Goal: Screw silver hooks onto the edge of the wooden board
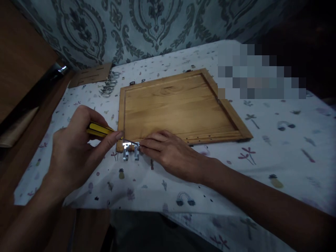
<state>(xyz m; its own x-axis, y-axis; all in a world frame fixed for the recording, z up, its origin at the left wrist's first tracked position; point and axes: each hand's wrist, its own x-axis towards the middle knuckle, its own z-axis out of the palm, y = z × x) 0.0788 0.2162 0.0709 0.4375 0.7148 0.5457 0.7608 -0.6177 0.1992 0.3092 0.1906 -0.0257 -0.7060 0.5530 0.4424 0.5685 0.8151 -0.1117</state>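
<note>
My left hand is closed around a yellow-and-black screwdriver, its shaft slanting down to the right. The tip meets a shiny metal fitting with two prongs that hang over the near left edge of a framed wooden panel. Fingers bent and close together, my right hand lies across that same edge. Its fingertips press against the right end of the fitting, and its thumb is hidden. Small dark holes run along the panel's near edge to the right of this hand.
Beneath the panel is a white printed cloth. Several metal pieces lie in a pile at the back left beside a cardboard sheet. Patterned fabric rises behind, and brown wood furniture stands on the left. A blurred-out patch covers the back right.
</note>
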